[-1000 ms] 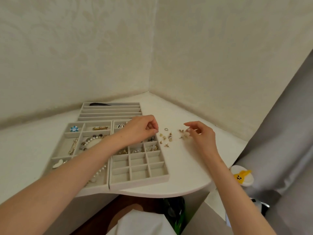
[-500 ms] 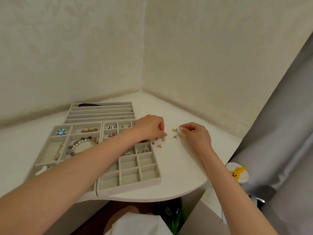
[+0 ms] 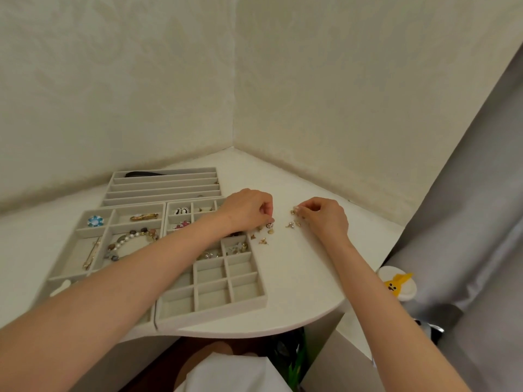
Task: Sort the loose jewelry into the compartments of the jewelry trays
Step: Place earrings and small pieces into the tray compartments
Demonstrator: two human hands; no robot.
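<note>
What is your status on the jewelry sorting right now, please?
Left hand curled over loose pieces, grip unclear. Right hand pinching small gold piece. Rest lie on table beside grid tray. Nothing blocking.

White table (image 3: 297, 278) bears three grey trays (image 3: 215, 314); loose jewelry (image 3: 263, 241) beside them.

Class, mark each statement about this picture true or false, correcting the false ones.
1. The blue flower brooch lies in a tray compartment. True.
2. The pearl bracelet lies loose on the table. False: it lies in a tray compartment.
3. Small loose pieces lie on the table between the left hand and right hand. True.
4. Every compartment of the grid tray is filled. False: its near compartments are empty.
</note>
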